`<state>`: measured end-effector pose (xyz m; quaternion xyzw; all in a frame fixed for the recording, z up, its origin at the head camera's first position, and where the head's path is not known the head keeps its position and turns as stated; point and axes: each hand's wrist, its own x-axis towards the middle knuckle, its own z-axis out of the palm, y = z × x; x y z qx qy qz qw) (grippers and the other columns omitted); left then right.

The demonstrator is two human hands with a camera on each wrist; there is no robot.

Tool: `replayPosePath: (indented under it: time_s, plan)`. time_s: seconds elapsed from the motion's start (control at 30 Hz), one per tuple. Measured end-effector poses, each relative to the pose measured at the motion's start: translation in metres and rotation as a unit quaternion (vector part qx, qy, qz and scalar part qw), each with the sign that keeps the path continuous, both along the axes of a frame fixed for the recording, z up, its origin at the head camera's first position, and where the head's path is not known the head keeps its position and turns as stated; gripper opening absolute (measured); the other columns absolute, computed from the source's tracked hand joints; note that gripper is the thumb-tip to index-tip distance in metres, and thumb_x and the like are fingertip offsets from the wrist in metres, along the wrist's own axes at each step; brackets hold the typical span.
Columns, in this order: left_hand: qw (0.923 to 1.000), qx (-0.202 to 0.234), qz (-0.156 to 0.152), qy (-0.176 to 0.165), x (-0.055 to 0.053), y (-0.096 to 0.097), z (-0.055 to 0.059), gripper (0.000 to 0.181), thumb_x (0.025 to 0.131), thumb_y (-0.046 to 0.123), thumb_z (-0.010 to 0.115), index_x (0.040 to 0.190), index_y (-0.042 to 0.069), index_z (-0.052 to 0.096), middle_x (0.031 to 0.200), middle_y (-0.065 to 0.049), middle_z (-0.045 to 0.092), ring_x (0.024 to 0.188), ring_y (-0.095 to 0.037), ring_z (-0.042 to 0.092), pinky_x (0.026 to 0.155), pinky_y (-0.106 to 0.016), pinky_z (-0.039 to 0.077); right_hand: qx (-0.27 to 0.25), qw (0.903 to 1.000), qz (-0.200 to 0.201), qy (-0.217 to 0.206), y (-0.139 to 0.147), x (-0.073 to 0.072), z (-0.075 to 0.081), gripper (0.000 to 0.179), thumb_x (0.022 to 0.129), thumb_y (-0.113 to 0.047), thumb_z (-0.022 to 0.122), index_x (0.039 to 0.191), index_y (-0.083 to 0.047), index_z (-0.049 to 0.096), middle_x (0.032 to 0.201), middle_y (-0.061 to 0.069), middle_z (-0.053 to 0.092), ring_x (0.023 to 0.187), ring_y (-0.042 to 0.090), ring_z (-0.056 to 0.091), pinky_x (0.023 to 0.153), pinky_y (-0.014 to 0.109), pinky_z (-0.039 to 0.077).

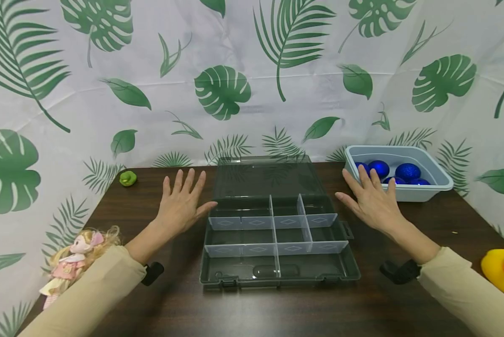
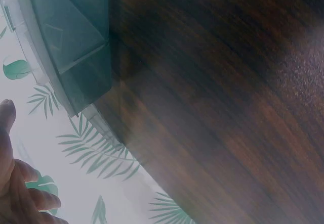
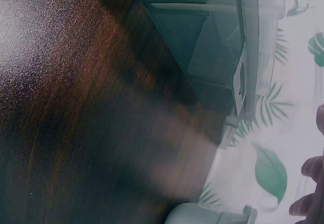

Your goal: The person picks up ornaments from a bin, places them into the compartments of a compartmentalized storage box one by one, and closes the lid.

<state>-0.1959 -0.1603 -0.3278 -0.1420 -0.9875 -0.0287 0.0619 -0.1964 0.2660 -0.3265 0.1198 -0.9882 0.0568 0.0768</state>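
Divided organizer box [image 1: 287,235] lies between left hand [image 1: 179,203] and right hand [image 1: 374,203], tray's long side left-right; left looks slightly nearer its edge; fingers [image 1: 177,183] spread, empty.

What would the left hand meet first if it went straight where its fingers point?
The left hand would probably meet the patterned cloth behind the table; the open lid seems right of its line, but depth is unclear.
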Motion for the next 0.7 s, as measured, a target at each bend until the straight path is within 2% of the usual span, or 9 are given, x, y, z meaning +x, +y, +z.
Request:
replayPosePath:
  time_s: [0.17, 0.27, 0.33, 0.4, 0.43, 0.47, 0.53, 0.6, 0.7]
  plan:
    - [1.0, -0.002, 0.002, 0.004, 0.0, 0.0, 0.001, 0.08, 0.093, 0.053, 0.047, 0.151, 0.008, 0.016, 0.155, -0.022, 0.015, 0.142, -0.044, 0.006, 0.111, -0.063, 0.003, -0.01, 0.9999, 0.0, 0.0, 0.002, 0.0, -0.001, 0.071, 0.097, -0.057, 0.032, 0.15, -0.011, 0.023, 0.15, 0.032, 0.015, 0.135, 0.056, 0.011, 0.099, 0.077, -0.001]
    - [0.9998, 0.014, 0.001, -0.011, 0.001, -0.001, 0.002, 0.08, 0.094, 0.053, 0.045, 0.151, 0.007, 0.014, 0.155, -0.022, 0.014, 0.142, -0.044, 0.006, 0.111, -0.063, 0.003, -0.035, 0.9993, 0.002, 0.011, 0.006, -0.002, 0.001, 0.068, 0.098, -0.054, 0.034, 0.148, -0.008, 0.028, 0.149, 0.033, 0.019, 0.135, 0.054, 0.014, 0.099, 0.077, 0.002]
    - [0.9978, 0.055, -0.007, -0.037, 0.001, -0.002, 0.003, 0.08, 0.095, 0.053, 0.045, 0.151, 0.007, 0.013, 0.155, -0.023, 0.013, 0.141, -0.045, 0.007, 0.111, -0.063, 0.005, -0.076, 0.9965, 0.008, 0.034, 0.013, -0.006, 0.004, 0.063, 0.099, -0.048, 0.038, 0.144, -0.004, 0.034, 0.146, 0.034, 0.025, 0.134, 0.054, 0.02, 0.1, 0.076, 0.007]
    - [0.9868, 0.135, -0.023, -0.086, 0.002, -0.004, 0.003, 0.079, 0.095, 0.051, 0.045, 0.151, 0.006, 0.012, 0.155, -0.022, 0.014, 0.141, -0.045, 0.012, 0.111, -0.062, 0.011, -0.126, 0.9888, 0.015, 0.078, 0.022, -0.012, 0.008, 0.054, 0.1, -0.036, 0.044, 0.138, 0.002, 0.042, 0.139, 0.035, 0.036, 0.129, 0.053, 0.031, 0.1, 0.072, 0.018]
    - [0.9765, 0.181, -0.034, -0.112, 0.003, -0.006, 0.003, 0.079, 0.095, 0.05, 0.046, 0.151, 0.006, 0.012, 0.154, -0.023, 0.015, 0.14, -0.045, 0.016, 0.11, -0.061, 0.016, -0.151, 0.9833, 0.015, 0.101, 0.027, -0.016, 0.011, 0.049, 0.1, -0.03, 0.047, 0.134, 0.005, 0.046, 0.134, 0.036, 0.042, 0.125, 0.052, 0.037, 0.098, 0.069, 0.025]
    - [0.9626, 0.226, -0.044, -0.142, 0.004, -0.007, 0.002, 0.079, 0.095, 0.049, 0.048, 0.151, 0.006, 0.012, 0.155, -0.022, 0.016, 0.14, -0.044, 0.018, 0.109, -0.061, 0.019, -0.175, 0.9778, 0.012, 0.115, 0.033, -0.021, 0.013, 0.045, 0.099, -0.025, 0.048, 0.131, 0.006, 0.048, 0.13, 0.036, 0.045, 0.119, 0.051, 0.042, 0.095, 0.066, 0.03]
    - [0.9265, 0.311, -0.06, -0.203, 0.005, -0.011, -0.001, 0.081, 0.094, 0.045, 0.053, 0.151, 0.005, 0.012, 0.155, -0.021, 0.017, 0.139, -0.042, 0.022, 0.108, -0.058, 0.027, -0.216, 0.9676, -0.002, 0.13, 0.043, -0.029, 0.016, 0.04, 0.098, -0.019, 0.05, 0.127, 0.008, 0.052, 0.123, 0.035, 0.052, 0.112, 0.05, 0.048, 0.09, 0.062, 0.038]
    - [0.8929, 0.368, -0.072, -0.249, 0.005, -0.015, -0.006, 0.082, 0.092, 0.041, 0.058, 0.151, 0.004, 0.012, 0.154, -0.021, 0.019, 0.138, -0.04, 0.026, 0.105, -0.056, 0.032, -0.238, 0.9642, -0.026, 0.113, 0.052, -0.037, 0.017, 0.039, 0.098, -0.019, 0.049, 0.127, 0.008, 0.052, 0.121, 0.035, 0.054, 0.109, 0.049, 0.05, 0.087, 0.059, 0.041]
    - [0.8468, 0.431, -0.085, -0.301, 0.006, -0.018, -0.017, 0.085, 0.09, 0.032, 0.063, 0.151, 0.003, 0.011, 0.155, -0.02, 0.017, 0.14, -0.037, 0.024, 0.107, -0.054, 0.031, -0.249, 0.9654, -0.049, 0.061, 0.06, -0.05, 0.015, 0.041, 0.098, -0.02, 0.049, 0.128, 0.008, 0.05, 0.122, 0.034, 0.054, 0.112, 0.048, 0.05, 0.087, 0.059, 0.042]
